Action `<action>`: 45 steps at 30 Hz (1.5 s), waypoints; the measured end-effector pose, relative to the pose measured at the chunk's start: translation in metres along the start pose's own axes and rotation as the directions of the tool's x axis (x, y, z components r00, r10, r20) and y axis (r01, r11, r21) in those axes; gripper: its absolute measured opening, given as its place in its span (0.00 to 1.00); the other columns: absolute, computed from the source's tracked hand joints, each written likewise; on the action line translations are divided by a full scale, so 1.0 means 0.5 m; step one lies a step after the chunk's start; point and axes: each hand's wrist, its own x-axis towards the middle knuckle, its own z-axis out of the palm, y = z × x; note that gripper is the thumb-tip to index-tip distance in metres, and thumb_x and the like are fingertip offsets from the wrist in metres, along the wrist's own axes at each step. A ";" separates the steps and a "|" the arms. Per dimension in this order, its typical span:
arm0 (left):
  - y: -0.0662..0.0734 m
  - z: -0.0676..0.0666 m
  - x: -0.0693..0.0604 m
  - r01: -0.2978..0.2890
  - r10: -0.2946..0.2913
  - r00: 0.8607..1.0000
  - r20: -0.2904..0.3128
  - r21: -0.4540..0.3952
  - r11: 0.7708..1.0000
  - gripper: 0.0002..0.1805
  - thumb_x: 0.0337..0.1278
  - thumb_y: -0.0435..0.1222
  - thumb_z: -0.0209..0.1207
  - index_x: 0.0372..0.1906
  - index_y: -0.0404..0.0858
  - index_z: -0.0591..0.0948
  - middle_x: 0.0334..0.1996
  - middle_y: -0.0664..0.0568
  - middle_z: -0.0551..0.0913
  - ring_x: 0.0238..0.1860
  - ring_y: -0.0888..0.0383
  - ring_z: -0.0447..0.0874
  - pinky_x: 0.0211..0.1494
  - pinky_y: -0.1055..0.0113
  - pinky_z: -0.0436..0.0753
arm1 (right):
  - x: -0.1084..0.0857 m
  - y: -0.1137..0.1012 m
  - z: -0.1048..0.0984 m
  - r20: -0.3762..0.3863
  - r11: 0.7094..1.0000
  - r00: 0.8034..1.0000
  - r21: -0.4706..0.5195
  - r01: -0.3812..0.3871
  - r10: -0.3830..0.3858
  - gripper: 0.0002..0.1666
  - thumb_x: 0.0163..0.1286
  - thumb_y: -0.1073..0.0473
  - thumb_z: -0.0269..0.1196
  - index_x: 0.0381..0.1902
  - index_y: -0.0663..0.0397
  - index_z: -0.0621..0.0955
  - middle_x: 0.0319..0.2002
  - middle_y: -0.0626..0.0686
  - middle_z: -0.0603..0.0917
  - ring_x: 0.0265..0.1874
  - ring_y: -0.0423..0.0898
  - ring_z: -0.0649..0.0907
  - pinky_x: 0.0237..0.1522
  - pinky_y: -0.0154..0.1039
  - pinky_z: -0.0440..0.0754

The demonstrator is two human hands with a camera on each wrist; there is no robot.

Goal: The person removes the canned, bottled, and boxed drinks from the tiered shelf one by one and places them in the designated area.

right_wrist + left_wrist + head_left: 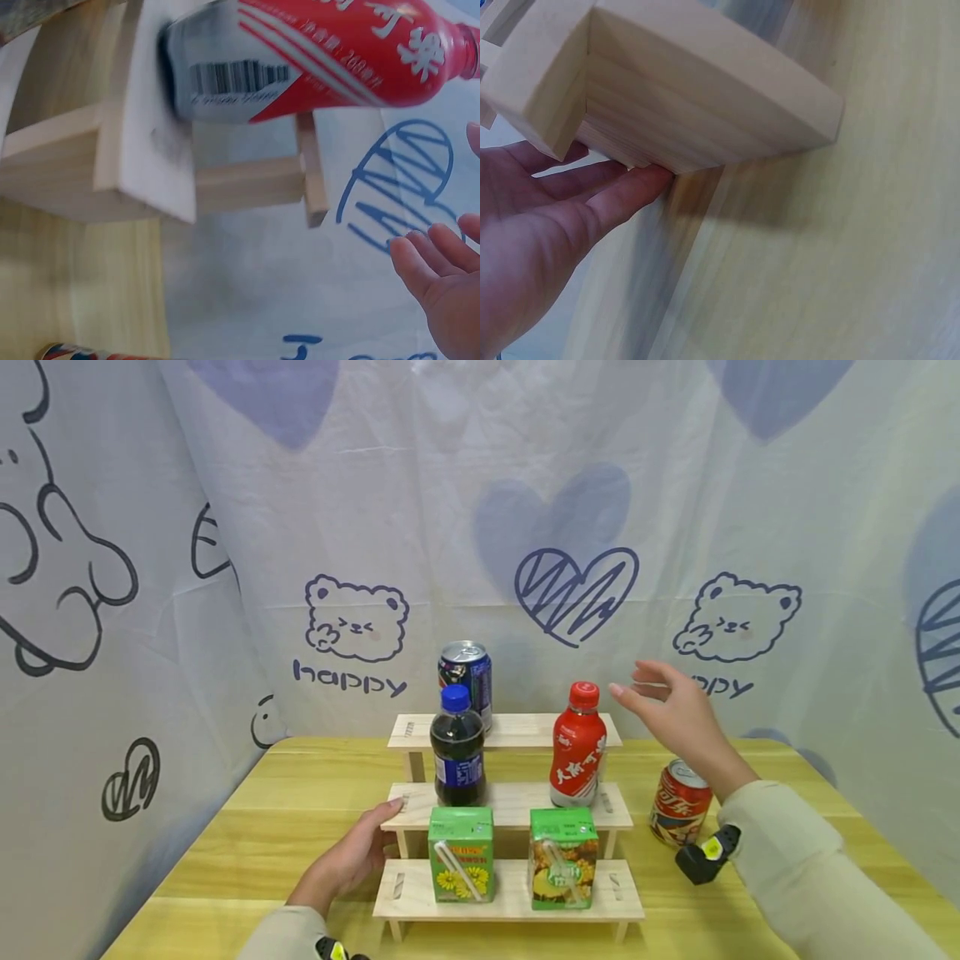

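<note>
A three-step wooden shelf (510, 893) stands on the table. My left hand (351, 858) is at the left end of its middle step, thumb on the top; the left wrist view shows the fingers (622, 191) against the wood (705, 97). My right hand (675, 710) is raised in the air, empty, fingers loosely bent, just right of the red bottle's cap. That red bottle (577, 752) stands upright on the middle step's right side, not touched by the hand (442, 277) in the right wrist view.
On the middle step's left is a dark bottle with a blue cap (459, 752); behind it, on the top step, a dark blue can (480, 681). Two green juice boxes (462, 860) (562, 864) stand on the bottom step. A red can (678, 802) is on the table at right, near my forearm.
</note>
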 end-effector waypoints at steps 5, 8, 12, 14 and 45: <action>0.006 0.006 -0.007 -0.007 0.007 1.000 0.001 -0.003 1.000 0.37 0.68 0.60 0.33 0.72 0.42 0.49 0.64 0.35 0.61 0.60 0.44 0.69 0.59 0.51 0.74 | -0.010 -0.055 -0.007 0.040 0.998 0.998 0.018 0.052 -0.053 0.51 0.59 0.30 0.58 0.72 0.51 0.59 0.65 0.60 0.68 0.63 0.59 0.70 0.57 0.58 0.73; 0.009 0.008 -0.010 -0.008 0.008 1.000 0.000 -0.015 1.000 0.38 0.67 0.61 0.34 0.72 0.41 0.49 0.64 0.34 0.61 0.60 0.44 0.69 0.59 0.51 0.74 | -0.004 -0.073 -0.007 0.055 0.997 0.996 0.034 0.066 -0.067 0.49 0.61 0.32 0.59 0.72 0.50 0.59 0.66 0.60 0.68 0.64 0.58 0.70 0.58 0.58 0.72; 0.016 0.013 -0.014 -0.009 0.009 1.000 -0.004 -0.018 1.000 0.38 0.67 0.61 0.34 0.72 0.42 0.49 0.64 0.34 0.60 0.60 0.43 0.68 0.60 0.50 0.73 | 0.009 -0.087 -0.003 0.049 0.996 0.996 0.049 0.074 -0.076 0.49 0.60 0.33 0.60 0.71 0.50 0.60 0.66 0.59 0.69 0.64 0.58 0.70 0.58 0.58 0.72; 0.022 0.018 -0.018 -0.010 0.009 1.000 -0.008 -0.016 1.000 0.38 0.67 0.60 0.33 0.72 0.41 0.49 0.64 0.34 0.60 0.61 0.43 0.68 0.60 0.50 0.73 | 0.016 -0.093 0.000 0.046 0.995 0.995 0.052 0.082 -0.085 0.49 0.60 0.33 0.60 0.71 0.51 0.60 0.65 0.59 0.69 0.63 0.57 0.70 0.58 0.58 0.73; 0.039 0.028 -0.027 -0.003 0.003 1.000 -0.024 -0.016 1.000 0.37 0.68 0.58 0.33 0.71 0.36 0.50 0.64 0.32 0.60 0.60 0.43 0.68 0.61 0.49 0.72 | 0.046 -0.276 0.053 0.101 0.976 0.974 0.107 0.192 -0.202 0.41 0.60 0.38 0.63 0.67 0.48 0.66 0.61 0.53 0.73 0.59 0.50 0.75 0.54 0.48 0.78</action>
